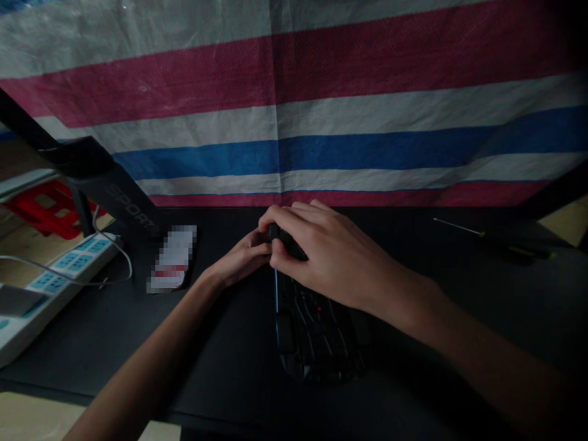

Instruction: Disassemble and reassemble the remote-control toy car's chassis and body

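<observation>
A dark toy car (321, 331) lies upside down on the black tabletop, its ridged underside facing up with a small red spot in the middle. A rear-side wheel (285, 331) shows at its near left, and a blue edge runs along that side. My right hand (316, 245) reaches over the far end, thumb and fingers closed around the far left wheel (274, 233). From the left, my left hand (245, 256) grips the same far corner, its fingertips partly hidden behind the wheel and my right hand.
A screwdriver (509, 248) lies at the right. To the left are a blurred-out pale flat object (174, 260), a white power strip (64, 285) with a cable, and a dark post (119, 190) marked SPORT. A striped woven sheet (367, 150) hangs behind the table.
</observation>
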`<state>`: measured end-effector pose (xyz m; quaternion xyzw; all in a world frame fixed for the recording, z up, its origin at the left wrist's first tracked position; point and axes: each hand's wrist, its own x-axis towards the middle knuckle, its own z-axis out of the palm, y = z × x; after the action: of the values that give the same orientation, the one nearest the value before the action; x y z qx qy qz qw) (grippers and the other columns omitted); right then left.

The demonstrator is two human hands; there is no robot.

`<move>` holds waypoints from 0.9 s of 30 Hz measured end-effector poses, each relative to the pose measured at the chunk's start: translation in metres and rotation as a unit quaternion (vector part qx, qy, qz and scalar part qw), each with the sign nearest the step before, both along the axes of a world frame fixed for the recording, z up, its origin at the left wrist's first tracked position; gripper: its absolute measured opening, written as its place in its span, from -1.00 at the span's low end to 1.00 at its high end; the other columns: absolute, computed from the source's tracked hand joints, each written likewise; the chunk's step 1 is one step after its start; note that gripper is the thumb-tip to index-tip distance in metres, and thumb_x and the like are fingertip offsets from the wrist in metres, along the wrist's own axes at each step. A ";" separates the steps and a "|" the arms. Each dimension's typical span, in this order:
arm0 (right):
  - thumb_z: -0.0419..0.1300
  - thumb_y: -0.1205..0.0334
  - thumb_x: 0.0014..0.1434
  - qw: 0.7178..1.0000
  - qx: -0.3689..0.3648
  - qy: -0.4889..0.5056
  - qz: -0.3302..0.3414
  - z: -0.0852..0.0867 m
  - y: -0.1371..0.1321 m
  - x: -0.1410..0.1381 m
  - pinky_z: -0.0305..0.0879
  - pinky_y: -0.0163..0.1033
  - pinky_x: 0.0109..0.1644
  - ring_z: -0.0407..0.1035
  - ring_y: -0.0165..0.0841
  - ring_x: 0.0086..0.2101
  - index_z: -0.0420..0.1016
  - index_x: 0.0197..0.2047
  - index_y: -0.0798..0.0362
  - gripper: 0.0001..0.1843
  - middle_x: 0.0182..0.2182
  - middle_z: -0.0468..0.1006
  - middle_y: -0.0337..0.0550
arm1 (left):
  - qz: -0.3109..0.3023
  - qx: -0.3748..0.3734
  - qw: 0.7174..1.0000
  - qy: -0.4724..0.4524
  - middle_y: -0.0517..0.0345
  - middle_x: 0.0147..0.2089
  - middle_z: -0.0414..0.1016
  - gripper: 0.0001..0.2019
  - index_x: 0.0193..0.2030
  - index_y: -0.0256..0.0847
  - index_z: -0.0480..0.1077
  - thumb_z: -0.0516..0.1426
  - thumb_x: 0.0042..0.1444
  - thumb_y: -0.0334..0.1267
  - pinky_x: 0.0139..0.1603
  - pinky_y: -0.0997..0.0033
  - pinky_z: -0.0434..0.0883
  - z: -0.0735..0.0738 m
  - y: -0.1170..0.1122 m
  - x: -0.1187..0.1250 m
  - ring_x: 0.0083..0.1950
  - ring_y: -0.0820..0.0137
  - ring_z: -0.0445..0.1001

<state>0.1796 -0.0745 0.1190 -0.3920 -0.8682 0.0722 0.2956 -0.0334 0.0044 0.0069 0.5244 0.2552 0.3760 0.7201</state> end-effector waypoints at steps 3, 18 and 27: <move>0.15 0.27 0.55 0.999 -0.030 -0.019 -0.018 0.001 0.000 0.000 0.34 -0.10 0.06 0.55 -0.22 -0.14 0.58 0.06 0.01 -0.83 -0.13 0.73 -0.09 | 0.000 0.002 1.000 0.008 0.11 -0.15 0.64 -0.69 -0.03 -0.18 0.55 0.48 0.14 -0.26 0.03 0.39 0.54 -0.002 0.000 -0.001 -0.05 0.30 0.62; 0.15 0.24 0.56 1.000 -0.013 -0.025 -0.012 0.001 0.000 0.002 0.34 -0.09 0.06 0.54 -0.22 -0.15 0.59 0.07 0.00 -0.82 -0.16 0.71 -0.11 | 0.002 0.004 1.000 0.008 0.11 -0.16 0.64 -0.73 -0.08 -0.18 0.56 0.47 0.15 -0.23 0.05 0.38 0.56 -0.004 0.001 -0.001 -0.05 0.30 0.61; 0.14 0.24 0.59 1.000 -0.002 -0.024 -0.006 -0.002 0.002 0.000 0.30 -0.12 0.07 0.53 -0.24 -0.14 0.59 0.07 0.01 -0.81 -0.15 0.70 -0.11 | 0.000 0.001 1.000 0.009 0.13 -0.15 0.64 -0.71 -0.05 -0.20 0.55 0.48 0.16 -0.25 0.06 0.39 0.55 -0.007 0.002 -0.002 -0.06 0.33 0.62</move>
<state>0.1798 -0.0729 0.1170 -0.3992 -0.8725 0.0629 0.2748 -0.0357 0.0064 0.0003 0.5287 0.2607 0.3716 0.7172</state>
